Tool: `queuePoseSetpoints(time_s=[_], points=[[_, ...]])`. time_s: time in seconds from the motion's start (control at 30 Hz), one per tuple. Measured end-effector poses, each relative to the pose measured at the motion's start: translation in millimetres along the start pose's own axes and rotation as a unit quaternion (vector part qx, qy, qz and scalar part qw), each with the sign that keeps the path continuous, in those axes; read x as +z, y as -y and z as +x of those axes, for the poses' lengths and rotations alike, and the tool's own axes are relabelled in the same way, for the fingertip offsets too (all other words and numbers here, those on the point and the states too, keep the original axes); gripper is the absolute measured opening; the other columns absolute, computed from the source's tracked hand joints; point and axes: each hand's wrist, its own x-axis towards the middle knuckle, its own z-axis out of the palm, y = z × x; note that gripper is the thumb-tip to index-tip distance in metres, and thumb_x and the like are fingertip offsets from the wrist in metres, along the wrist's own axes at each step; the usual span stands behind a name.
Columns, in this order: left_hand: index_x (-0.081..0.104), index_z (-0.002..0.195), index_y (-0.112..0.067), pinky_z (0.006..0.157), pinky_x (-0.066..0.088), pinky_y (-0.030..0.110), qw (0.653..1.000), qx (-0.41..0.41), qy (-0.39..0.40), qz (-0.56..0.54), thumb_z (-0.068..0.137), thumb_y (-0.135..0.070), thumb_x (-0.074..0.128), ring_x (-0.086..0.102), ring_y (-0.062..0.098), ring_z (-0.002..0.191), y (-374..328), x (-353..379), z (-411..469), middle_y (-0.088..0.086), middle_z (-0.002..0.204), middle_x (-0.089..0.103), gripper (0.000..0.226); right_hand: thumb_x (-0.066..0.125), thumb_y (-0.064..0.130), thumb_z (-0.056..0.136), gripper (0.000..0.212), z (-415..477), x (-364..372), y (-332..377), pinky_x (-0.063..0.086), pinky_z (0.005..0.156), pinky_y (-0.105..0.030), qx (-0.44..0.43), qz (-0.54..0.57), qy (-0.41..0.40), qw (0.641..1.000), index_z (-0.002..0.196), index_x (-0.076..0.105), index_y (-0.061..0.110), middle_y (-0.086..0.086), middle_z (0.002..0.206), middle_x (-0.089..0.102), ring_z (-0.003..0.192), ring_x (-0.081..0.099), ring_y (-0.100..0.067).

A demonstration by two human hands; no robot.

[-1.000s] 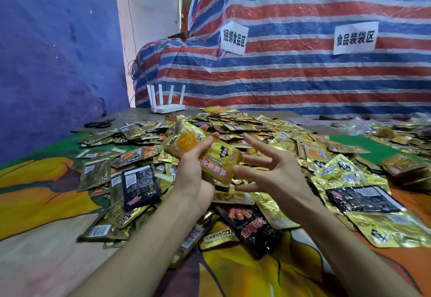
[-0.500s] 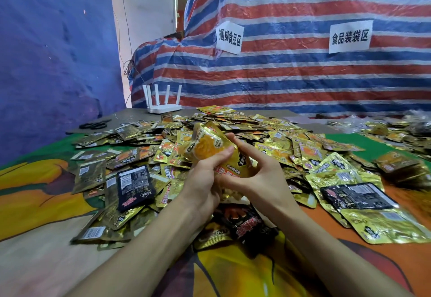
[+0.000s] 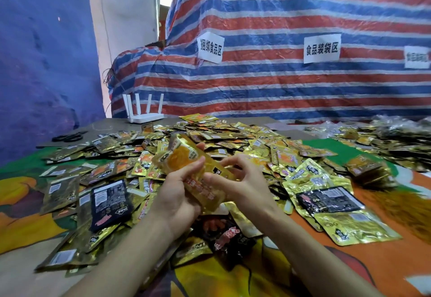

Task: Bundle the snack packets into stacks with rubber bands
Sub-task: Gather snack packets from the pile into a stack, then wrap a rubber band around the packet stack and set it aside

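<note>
A stack of gold snack packets (image 3: 186, 156) with an orange picture on top is held tilted above the table. My left hand (image 3: 176, 194) grips it from below and the left, thumb across its face. My right hand (image 3: 242, 182) pinches the stack's right edge with curled fingers. No rubber band shows on the stack. A wide heap of loose gold packets (image 3: 233, 135) covers the table behind and around my hands. Black packets lie at the left (image 3: 109, 203), at the right (image 3: 326, 199) and under my wrists (image 3: 224, 233).
A white router (image 3: 144, 112) with several antennas stands at the back left, black scissors (image 3: 67, 136) to its left. A bound packet bundle (image 3: 366, 168) lies at the right. A striped tarp (image 3: 279, 86) with paper signs rises behind the table.
My right hand, spread open beside the stack a second ago, has closed onto its right edge. The stack has tilted and shifted slightly right, between both hands.
</note>
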Motion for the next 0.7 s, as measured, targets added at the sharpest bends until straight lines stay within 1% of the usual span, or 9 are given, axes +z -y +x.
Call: queuePoseSetpoints(time_s=[0.1, 0.23, 0.3, 0.37, 0.43, 0.5, 0.57, 0.67, 0.7], points=[[0.08, 0.099, -0.025, 0.064, 0.061, 0.04, 0.998, 0.008, 0.033, 0.056, 0.08, -0.016, 0.065, 0.075, 0.029, 0.088, 5, 2, -2, 0.012, 0.105, 0.076, 0.026, 0.074, 0.009, 0.089, 0.02, 0, -10, 5, 0.059, 0.067, -0.03, 0.019, 0.012, 0.069, 0.997, 0.109, 0.072, 0.007, -0.011, 0.111, 0.072, 0.096, 0.073, -0.025], [0.081, 0.088, -0.014, 0.067, 0.058, 0.032, 0.982, 0.023, 0.018, 0.187, 0.071, -0.018, 0.071, 0.074, 0.023, 0.083, 15, 8, -5, 0.009, 0.096, 0.077, 0.02, 0.073, 0.01, 0.09, 0.01, -3, -36, 12, 0.061, 0.073, -0.04, 0.023, -0.035, 0.021, 0.999, 0.1, 0.074, 0.008, -0.012, 0.096, 0.075, 0.091, 0.073, -0.028], [0.072, 0.103, -0.02, 0.071, 0.055, 0.027, 0.946, 0.062, 0.0, 0.318, 0.073, -0.025, 0.075, 0.074, 0.019, 0.092, 23, 10, -6, 0.001, 0.104, 0.076, 0.031, 0.074, 0.01, 0.09, 0.004, -4, -56, 15, 0.06, 0.068, -0.034, 0.037, -0.059, -0.02, 0.997, 0.093, 0.074, 0.011, -0.007, 0.088, 0.076, 0.083, 0.073, -0.023], [0.059, 0.114, -0.038, 0.074, 0.054, 0.023, 0.904, 0.091, -0.003, 0.417, 0.073, -0.038, 0.075, 0.07, 0.008, 0.099, 31, 13, -9, -0.01, 0.113, 0.07, 0.044, 0.074, 0.01, 0.088, 0.009, -3, -80, 20, 0.056, 0.055, -0.024, 0.056, -0.074, -0.066, 0.994, 0.084, 0.072, 0.017, 0.003, 0.074, 0.075, 0.068, 0.073, -0.012], [0.052, 0.119, -0.052, 0.085, 0.053, 0.028, 0.867, 0.111, 0.022, 0.485, 0.073, -0.048, 0.071, 0.062, -0.001, 0.108, 33, 18, -11, -0.019, 0.122, 0.06, 0.05, 0.074, 0.012, 0.088, 0.013, 2, -111, 26, 0.057, 0.052, -0.025, 0.071, -0.097, -0.128, 0.984, 0.085, 0.068, 0.023, 0.004, 0.073, 0.076, 0.063, 0.073, -0.011], [0.051, 0.121, -0.059, 0.088, 0.052, 0.034, 0.83, 0.132, 0.047, 0.54, 0.073, -0.055, 0.067, 0.056, -0.011, 0.108, 34, 24, -10, -0.025, 0.123, 0.055, 0.05, 0.074, 0.018, 0.089, 0.016, 12, -147, 28, 0.055, 0.051, -0.027, 0.091, -0.142, -0.208, 0.963, 0.095, 0.061, 0.024, 0.0, 0.08, 0.073, 0.064, 0.07, -0.013], [0.05, 0.12, -0.061, 0.083, 0.05, 0.03, 0.803, 0.155, 0.059, 0.572, 0.073, -0.058, 0.062, 0.052, -0.017, 0.105, 34, 31, -7, -0.027, 0.12, 0.053, 0.048, 0.07, 0.022, 0.091, 0.024, 24, -191, 28, 0.052, 0.056, -0.031, 0.116, -0.195, -0.286, 0.931, 0.108, 0.054, 0.016, -0.006, 0.093, 0.065, 0.074, 0.064, -0.017], [0.053, 0.118, -0.056, 0.076, 0.046, 0.022, 0.793, 0.177, 0.072, 0.579, 0.08, -0.052, 0.062, 0.05, -0.018, 0.104, 36, 39, -3, -0.029, 0.117, 0.051, 0.039, 0.067, 0.019, 0.092, 0.033, 37, -256, 25, 0.052, 0.077, -0.044, 0.148, -0.269, -0.373, 0.875, 0.116, 0.049, 0.007, -0.012, 0.106, 0.059, 0.094, 0.059, -0.028], [0.054, 0.117, -0.055, 0.076, 0.046, 0.022, 0.792, 0.179, 0.074, 0.578, 0.085, -0.046, 0.064, 0.05, -0.017, 0.104, 38, 40, -2, -0.03, 0.117, 0.051, 0.035, 0.066, 0.017, 0.091, 0.035, 39, -275, 23, 0.05, 0.077, -0.044, 0.157, -0.292, -0.398, 0.855, 0.119, 0.048, 0.005, -0.013, 0.106, 0.057, 0.095, 0.057, -0.029]])
